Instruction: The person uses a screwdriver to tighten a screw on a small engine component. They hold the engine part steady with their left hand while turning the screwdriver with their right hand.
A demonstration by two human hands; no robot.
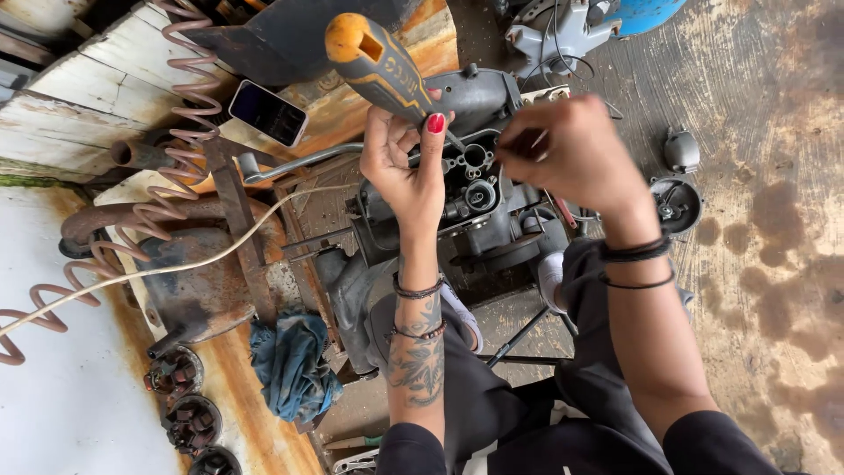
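Note:
My left hand point(406, 169) grips a screwdriver with an orange and grey handle point(376, 63), its handle pointing up and away from me. The shaft is hidden behind my fingers and points toward the grey engine block point(482, 204) between my knees. My right hand point(567, 151) is closed just right of the block's top, pinching a small thin part that I cannot make out. Round ports on the block show between both hands.
A phone point(268, 113) lies on a rusty orange surface. A coiled hose point(180, 132) and a pale cord run left. A blue rag point(293, 362), rusty exhaust pipe point(105, 220), round rotor parts point(180, 400) and small engine parts point(677, 198) lie on the floor.

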